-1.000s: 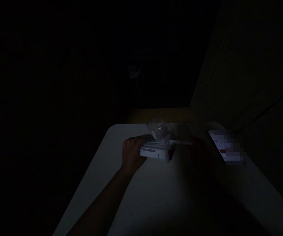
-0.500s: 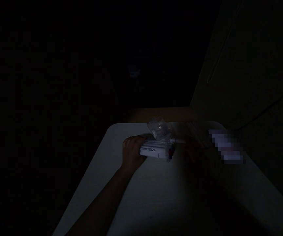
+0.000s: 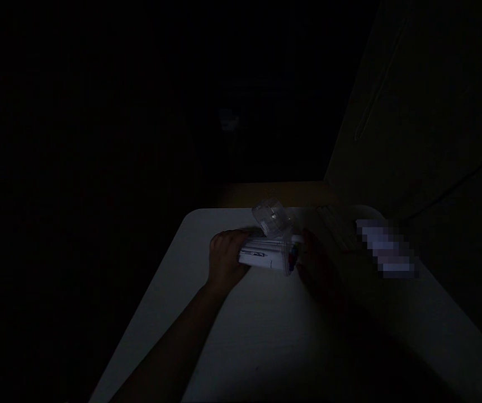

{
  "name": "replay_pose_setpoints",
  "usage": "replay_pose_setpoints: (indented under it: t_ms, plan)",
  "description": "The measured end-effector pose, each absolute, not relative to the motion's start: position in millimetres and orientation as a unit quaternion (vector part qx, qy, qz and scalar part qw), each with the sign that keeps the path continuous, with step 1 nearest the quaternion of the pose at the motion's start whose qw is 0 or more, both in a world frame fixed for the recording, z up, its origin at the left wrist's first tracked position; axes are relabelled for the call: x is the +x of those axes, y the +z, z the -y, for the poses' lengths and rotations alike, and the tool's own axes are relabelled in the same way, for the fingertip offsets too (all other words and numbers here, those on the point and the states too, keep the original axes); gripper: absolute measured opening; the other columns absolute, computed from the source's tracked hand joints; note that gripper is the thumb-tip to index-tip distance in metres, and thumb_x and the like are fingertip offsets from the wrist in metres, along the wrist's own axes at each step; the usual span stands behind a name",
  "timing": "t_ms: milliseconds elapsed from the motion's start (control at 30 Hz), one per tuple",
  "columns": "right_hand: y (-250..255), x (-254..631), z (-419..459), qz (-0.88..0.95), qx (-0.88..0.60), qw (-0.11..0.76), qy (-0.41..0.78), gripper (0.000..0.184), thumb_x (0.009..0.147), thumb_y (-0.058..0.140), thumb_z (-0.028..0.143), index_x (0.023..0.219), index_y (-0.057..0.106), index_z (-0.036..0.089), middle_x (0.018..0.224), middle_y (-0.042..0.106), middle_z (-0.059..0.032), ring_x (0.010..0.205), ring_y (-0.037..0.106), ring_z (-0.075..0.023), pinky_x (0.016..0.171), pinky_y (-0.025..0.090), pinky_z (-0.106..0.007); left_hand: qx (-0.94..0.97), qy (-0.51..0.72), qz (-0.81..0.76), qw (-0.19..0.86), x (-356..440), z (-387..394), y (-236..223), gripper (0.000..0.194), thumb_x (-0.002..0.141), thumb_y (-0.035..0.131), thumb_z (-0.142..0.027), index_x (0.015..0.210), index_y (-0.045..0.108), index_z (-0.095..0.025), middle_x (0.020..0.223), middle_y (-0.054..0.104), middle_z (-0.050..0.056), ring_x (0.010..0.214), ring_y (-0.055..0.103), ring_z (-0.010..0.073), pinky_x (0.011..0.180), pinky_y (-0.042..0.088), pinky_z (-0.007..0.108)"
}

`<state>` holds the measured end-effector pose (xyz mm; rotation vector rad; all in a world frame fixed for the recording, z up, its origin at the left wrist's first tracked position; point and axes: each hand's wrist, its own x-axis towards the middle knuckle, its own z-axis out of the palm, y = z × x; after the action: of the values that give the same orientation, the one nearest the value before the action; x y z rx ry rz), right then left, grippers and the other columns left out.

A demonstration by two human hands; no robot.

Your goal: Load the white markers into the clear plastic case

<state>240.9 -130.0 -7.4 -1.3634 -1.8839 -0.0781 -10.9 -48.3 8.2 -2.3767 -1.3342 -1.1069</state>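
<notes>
The scene is very dark. My left hand [image 3: 224, 262] is closed round the left end of a clear plastic case of white markers [image 3: 268, 254] that lies on a white table [image 3: 245, 341]. The case's transparent lid [image 3: 271, 219] stands open above it. Coloured marker ends show at the case's right end. My right hand [image 3: 314, 263] is a dim shape right at that open end, touching or nearly touching the markers. Its fingers are too dark to read.
A blurred-out flat item [image 3: 386, 249] lies at the table's right side. A faint pale object [image 3: 337, 226] rests behind the right hand. A dark wall with a cable rises on the right. Beyond the table's far edge is a brownish surface [image 3: 274, 195].
A white marker that stuck out to the right of the case has slid in with the others. My right hand has moved left up to the case's open end. My left hand stayed put.
</notes>
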Motion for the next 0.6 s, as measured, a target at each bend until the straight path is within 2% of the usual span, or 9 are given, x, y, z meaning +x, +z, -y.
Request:
replay_pose_setpoints:
  t_ms: [133,267,333,467,600]
  plan:
    - [-10.7,240.6,130.3,0.752,-0.542,0.373,-0.032,0.077,0.107,0.037,0.035,0.17,-0.007,0.032,0.176,0.022,-0.0067,0.16,0.031,-0.0244,0.127,0.04,-0.043,-0.801,-0.38,0.453,0.099,-10.0,48.1,8.1,0.045,0.073,0.071,-0.025,0.118,0.071,-0.022,0.116,0.076,0.01,0.11,0.068,0.0297,0.101,0.049,0.043]
    - [-9.4,241.0,131.4,0.75,-0.562,0.342,-0.067,0.077,0.106,0.039,0.035,0.171,-0.003,0.031,0.177,0.018,-0.0085,0.161,0.028,-0.0297,0.131,0.03,-0.052,-0.804,-0.379,0.447,0.101,-10.1,47.7,8.4,0.044,0.075,0.07,-0.026,0.118,0.072,-0.021,0.115,0.077,0.01,0.109,0.069,0.0294,0.1,0.049,0.043]
    - [-9.7,241.0,131.9,0.76,-0.556,0.332,-0.063,0.078,0.105,0.039,0.034,0.171,-0.004,0.03,0.177,0.018,-0.0082,0.16,0.031,-0.0288,0.131,0.032,-0.05,-0.806,-0.38,0.441,0.103,-10.4,47.6,9.0,0.042,0.075,0.071,-0.027,0.117,0.072,-0.021,0.115,0.077,0.011,0.109,0.069,0.0292,0.099,0.049,0.042]
    - [-12.1,240.7,132.7,0.785,-0.529,0.321,-0.038,0.08,0.105,0.038,0.031,0.171,-0.006,0.027,0.174,0.026,-0.0077,0.158,0.035,-0.022,0.125,0.043,-0.038,-0.804,-0.378,0.448,0.095,-10.2,48.1,10.9,0.044,0.074,0.07,-0.025,0.118,0.071,-0.022,0.115,0.077,0.01,0.109,0.069,0.0286,0.098,0.049,0.042]
    - [-11.4,241.6,131.9,0.786,-0.525,0.322,-0.045,0.08,0.104,0.039,0.03,0.17,-0.006,0.027,0.172,0.032,-0.0082,0.158,0.036,-0.0224,0.125,0.044,-0.042,-0.802,-0.374,0.457,0.086,-9.7,49.0,12.2,0.044,0.075,0.07,-0.026,0.119,0.071,-0.022,0.116,0.077,0.01,0.109,0.069,0.0288,0.099,0.049,0.042]
